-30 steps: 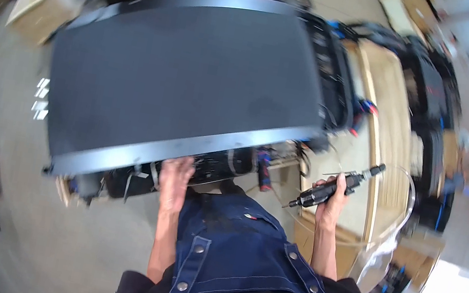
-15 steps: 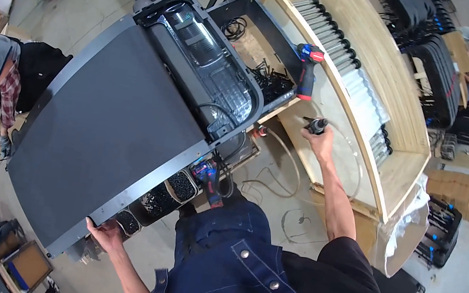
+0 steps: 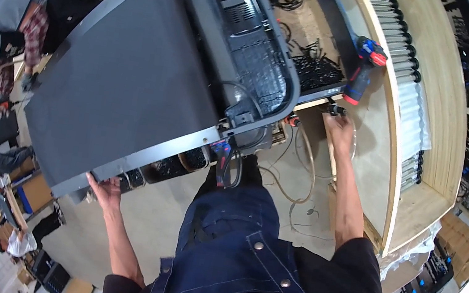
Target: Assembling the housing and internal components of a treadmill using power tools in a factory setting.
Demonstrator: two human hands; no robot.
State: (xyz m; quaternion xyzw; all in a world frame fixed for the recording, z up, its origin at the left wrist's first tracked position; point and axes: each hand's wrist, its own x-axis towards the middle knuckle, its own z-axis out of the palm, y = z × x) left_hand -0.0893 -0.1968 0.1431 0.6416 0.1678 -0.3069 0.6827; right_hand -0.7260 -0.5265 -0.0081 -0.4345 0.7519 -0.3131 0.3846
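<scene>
A treadmill (image 3: 133, 78) with a wide black belt and grey side rails lies in front of me. Its motor bay (image 3: 237, 40) is uncovered at the far right end. My left hand (image 3: 107, 192) grips the near rail close to its left corner, thumb on the edge and fingers partly hidden below. My right hand (image 3: 341, 131) is closed around a dark cylindrical tool (image 3: 336, 110), mostly hidden by the fingers. It is just below a red-and-blue cordless driver (image 3: 360, 71) and the near edge of a tray holding black screws (image 3: 317, 70).
A wooden crate (image 3: 425, 205) with metal rollers stands to the right. Another driver (image 3: 222, 160) hangs by the near rail, beside bins of small parts (image 3: 164, 173). An air hose (image 3: 309, 166) loops above the floor. A co-worker (image 3: 25, 18) bends over beyond the treadmill's left side.
My view has shifted, so the treadmill sits higher in the picture. My right hand has moved left relative to the cordless driver, toward the tray, with the dark tool. My left hand stays on the rail.
</scene>
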